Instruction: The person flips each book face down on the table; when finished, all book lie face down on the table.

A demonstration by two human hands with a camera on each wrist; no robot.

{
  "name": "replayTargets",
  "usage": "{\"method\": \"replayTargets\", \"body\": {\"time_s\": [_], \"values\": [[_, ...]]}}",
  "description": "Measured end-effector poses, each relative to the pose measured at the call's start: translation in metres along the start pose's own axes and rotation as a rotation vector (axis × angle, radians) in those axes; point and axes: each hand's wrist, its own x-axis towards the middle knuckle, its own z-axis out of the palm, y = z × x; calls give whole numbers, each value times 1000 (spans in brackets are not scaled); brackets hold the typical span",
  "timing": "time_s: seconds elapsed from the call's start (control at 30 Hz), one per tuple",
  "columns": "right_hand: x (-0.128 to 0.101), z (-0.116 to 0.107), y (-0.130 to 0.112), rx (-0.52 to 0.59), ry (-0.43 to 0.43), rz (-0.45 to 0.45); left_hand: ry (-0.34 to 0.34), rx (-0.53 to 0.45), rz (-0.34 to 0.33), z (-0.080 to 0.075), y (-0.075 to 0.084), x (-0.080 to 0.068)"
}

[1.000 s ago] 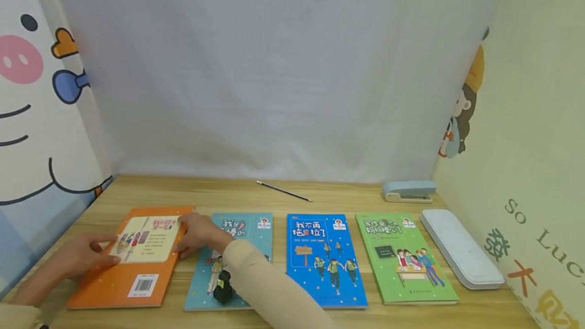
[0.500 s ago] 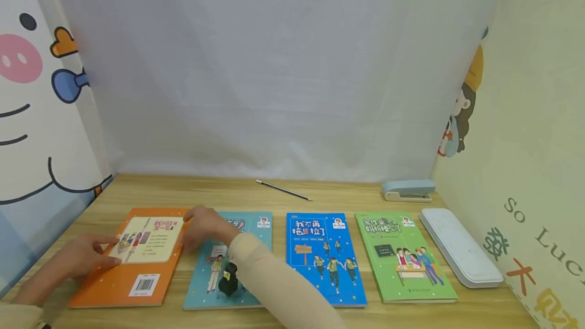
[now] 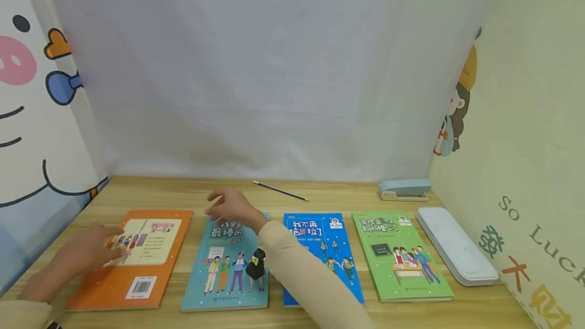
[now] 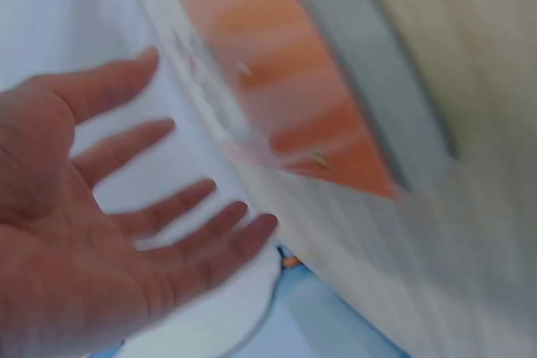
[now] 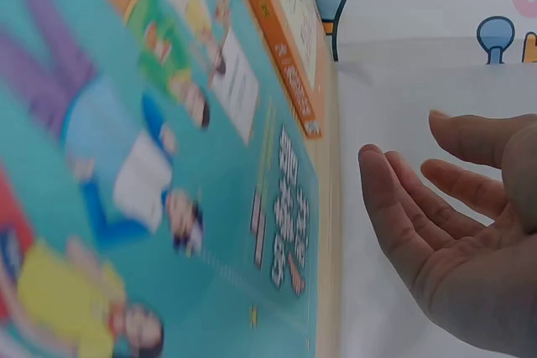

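Note:
An orange book (image 3: 107, 293) lies back cover up at the left of the table, its barcode near the front edge. My left hand (image 3: 84, 253) is over its left side, blurred, and the left wrist view shows spread fingers (image 4: 243, 245) holding nothing. To its right lies a teal book (image 3: 201, 273) with cartoon children on the cover. My right hand (image 3: 233, 208) hovers over that book's top edge, its fingers (image 5: 386, 199) loosely bent around nothing. Further right is a blue book (image 3: 315, 227), partly covered by my right sleeve, then a green book (image 3: 388, 283).
A pencil (image 3: 281, 190) lies behind the books. At the back right stands a light blue stapler (image 3: 404, 189), with a white case (image 3: 457, 248) in front of it along the right wall. A pale curtain (image 3: 274, 75) hangs behind the table (image 3: 183, 189).
My right hand has left the orange book's right edge and moved right, over the top of the teal book. My left hand has loosened its fingers from the orange book's left side.

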Motion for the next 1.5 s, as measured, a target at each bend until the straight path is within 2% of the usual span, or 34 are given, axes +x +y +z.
{"method": "replayTargets", "body": {"time_s": [0.13,0.27,0.33,0.43,0.57,0.63,0.77,0.9,1.03,1.17,1.5], "values": [[-7,-16,8,-27,74,-15,121,14,178,5,24,3],[-10,-28,17,-18,157,-38,166,-47,314,13,52,4],[-12,-34,21,-36,191,-40,157,-78,364,17,67,4],[-17,-42,28,-138,222,-38,114,-128,421,23,87,4],[-24,-50,31,-303,213,-37,45,-181,484,29,108,2],[-27,-53,32,-343,193,-41,16,-202,519,31,117,0],[-33,-57,33,-359,156,-40,-58,-208,539,34,132,-3],[-37,-60,35,-361,132,-16,-115,-189,530,40,142,-6],[-37,-61,38,-383,134,22,-117,-112,539,46,149,-9],[-38,-61,40,-409,133,79,-85,-54,557,50,151,-13],[-42,-60,32,-539,116,158,-141,-63,483,50,157,-16]]}}
